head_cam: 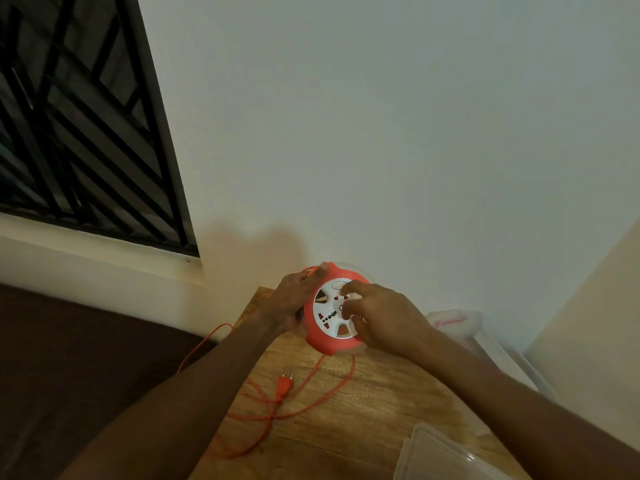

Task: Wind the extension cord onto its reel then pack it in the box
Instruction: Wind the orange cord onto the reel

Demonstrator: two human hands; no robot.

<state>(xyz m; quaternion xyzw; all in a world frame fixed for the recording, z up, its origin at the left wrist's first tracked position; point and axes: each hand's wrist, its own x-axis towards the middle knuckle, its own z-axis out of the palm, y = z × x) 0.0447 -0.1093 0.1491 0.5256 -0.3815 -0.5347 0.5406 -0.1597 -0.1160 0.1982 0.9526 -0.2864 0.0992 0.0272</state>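
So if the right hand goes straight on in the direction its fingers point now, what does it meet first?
The right hand already has its fingers on the white face of the reel. Pushing on, up and to the left, it would probably meet the left hand holding the reel's far edge, though depth is unclear.

One head-worn view, looking forward and down.
Close above the wooden table (wall filling the upper frame).

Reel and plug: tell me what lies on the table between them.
In the head view, only loose orange cord crosses the bare wooden table between the reel and the plug.
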